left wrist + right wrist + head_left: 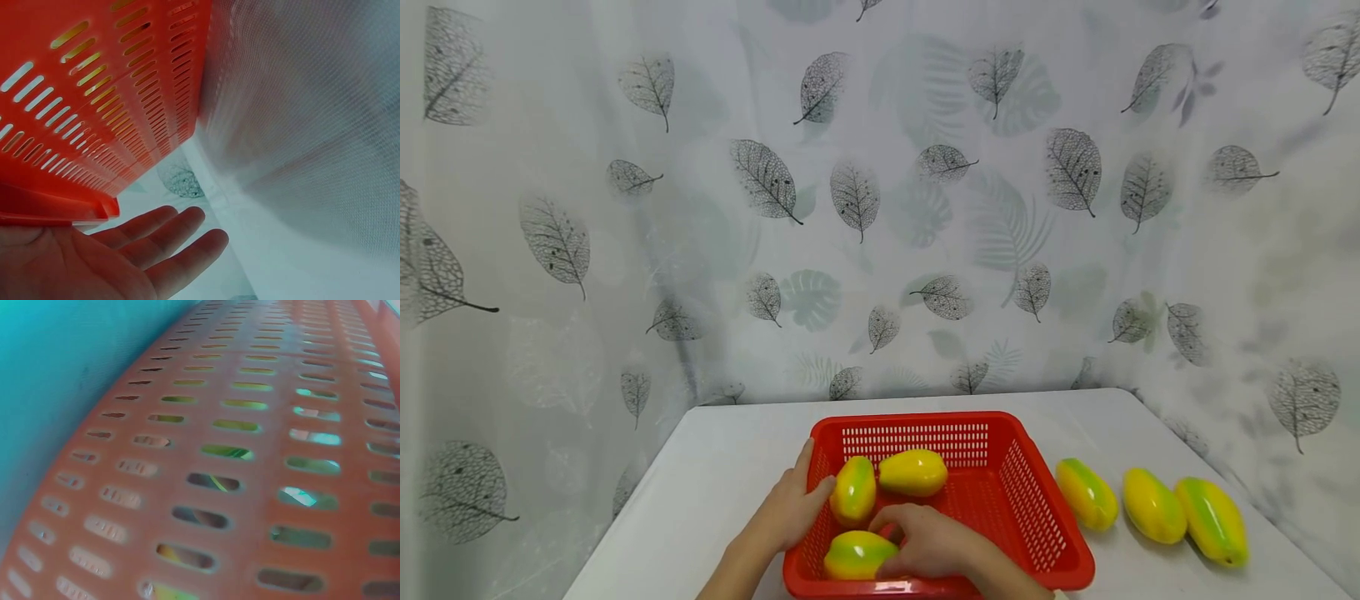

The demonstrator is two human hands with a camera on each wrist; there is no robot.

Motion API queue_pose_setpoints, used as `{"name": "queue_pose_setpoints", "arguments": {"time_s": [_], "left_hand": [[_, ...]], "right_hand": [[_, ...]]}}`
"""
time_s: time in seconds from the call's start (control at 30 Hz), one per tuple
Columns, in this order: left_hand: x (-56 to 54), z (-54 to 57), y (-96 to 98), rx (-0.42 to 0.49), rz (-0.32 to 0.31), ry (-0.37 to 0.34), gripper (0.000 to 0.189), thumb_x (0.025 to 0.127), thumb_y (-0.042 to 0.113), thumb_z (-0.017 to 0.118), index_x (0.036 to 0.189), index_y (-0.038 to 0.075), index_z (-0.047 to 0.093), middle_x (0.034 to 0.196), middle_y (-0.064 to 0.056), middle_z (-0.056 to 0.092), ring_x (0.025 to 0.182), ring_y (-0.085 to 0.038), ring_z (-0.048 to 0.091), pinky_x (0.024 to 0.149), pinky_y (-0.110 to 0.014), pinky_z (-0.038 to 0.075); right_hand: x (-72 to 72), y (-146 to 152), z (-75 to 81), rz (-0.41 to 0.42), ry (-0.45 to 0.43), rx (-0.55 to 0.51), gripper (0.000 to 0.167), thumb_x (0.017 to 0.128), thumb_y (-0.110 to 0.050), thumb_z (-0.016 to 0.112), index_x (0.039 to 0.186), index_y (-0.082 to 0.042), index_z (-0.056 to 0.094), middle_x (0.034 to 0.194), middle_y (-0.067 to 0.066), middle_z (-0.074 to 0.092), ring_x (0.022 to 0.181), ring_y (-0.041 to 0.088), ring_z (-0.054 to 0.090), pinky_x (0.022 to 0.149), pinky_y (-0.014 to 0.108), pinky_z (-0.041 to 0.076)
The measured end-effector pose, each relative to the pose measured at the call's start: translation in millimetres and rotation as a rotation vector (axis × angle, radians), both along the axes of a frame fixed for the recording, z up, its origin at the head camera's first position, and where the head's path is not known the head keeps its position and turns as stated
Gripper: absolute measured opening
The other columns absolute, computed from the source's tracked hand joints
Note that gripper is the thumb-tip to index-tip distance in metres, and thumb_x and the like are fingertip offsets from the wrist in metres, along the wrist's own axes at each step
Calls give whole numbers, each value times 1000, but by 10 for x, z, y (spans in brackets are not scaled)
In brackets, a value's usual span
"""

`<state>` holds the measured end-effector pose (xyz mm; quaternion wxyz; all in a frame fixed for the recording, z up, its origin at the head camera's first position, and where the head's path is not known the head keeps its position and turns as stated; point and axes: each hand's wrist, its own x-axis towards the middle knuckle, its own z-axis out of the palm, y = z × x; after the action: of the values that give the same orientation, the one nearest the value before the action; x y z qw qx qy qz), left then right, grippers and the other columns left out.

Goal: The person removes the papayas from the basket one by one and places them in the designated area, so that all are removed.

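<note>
Right hand (932, 537) grips the near fruit (859, 556) in a red basket (977, 504); left hand (793, 504) at the left side

Head view: the basket stands on a white table (730, 467) before a leaf-print curtain (895, 250). Inside lie three yellow-green fruits: the near fruit in the near left part, the left fruit (853, 492) along the left wall, and the far fruit (913, 472) toward the far side. Three others show only here, on the table right of the basket: the first outer fruit (1087, 494), the middle outer fruit (1154, 506) and the right outer fruit (1212, 522). The right hand reaches over the near rim, its fingers and thumb bent round the right end of the near fruit. The left hand straddles the left rim, thumb over it beside the left fruit; whether they touch is unclear.

Left wrist view: it adds the outside of the slotted wall, with yellow glimpsed through. Three fingers (169, 234) extend straight, slightly spread, the palm against the rim.

Right wrist view: a slotted wall fills most of it, yellow and green behind. The hand's grip cannot be told from here.
</note>
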<state>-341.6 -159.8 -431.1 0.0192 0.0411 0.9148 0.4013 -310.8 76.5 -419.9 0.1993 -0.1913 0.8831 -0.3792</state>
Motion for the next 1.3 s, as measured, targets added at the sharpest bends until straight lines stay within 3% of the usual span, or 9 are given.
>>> {"name": "queue_pose_setpoints", "arguments": {"time_s": [0.43,0.8,1.03,1.3], "left_hand": [[-2,8,-4,34,-12,-8,83,101,37,61,165,8,17,132,-30,57,88,-23,72,59,-42,65],[-12,9,-8,23,-1,-17,83,101,38,61,166,9,17,133,-30,56,88,-23,70,61,-42,65],[-17,14,-14,36,-4,-29,84,101,39,60,166,10,16,133,-30,55,84,-21,70,60,-41,65],[-18,5,-20,44,-7,-30,83,102,39,58,166,10,16,134,-30,55,86,-23,69,61,-41,66]], "right_hand": [[-2,231,122,-58,-13,-60,39,82,-27,86,118,-26,70,106,-3,69,99,22,62,93,57,55],[45,546,380,-107,38,-68,49,84,-31,85,128,-18,67,113,1,69,105,22,62,88,49,59],[56,779,485,-218,58,-18,58,81,-33,86,134,-19,65,117,2,68,106,20,62,84,48,62],[123,1002,485,-299,63,-14,65,80,-35,87,137,-18,63,120,3,68,104,20,63,83,47,64]]}}
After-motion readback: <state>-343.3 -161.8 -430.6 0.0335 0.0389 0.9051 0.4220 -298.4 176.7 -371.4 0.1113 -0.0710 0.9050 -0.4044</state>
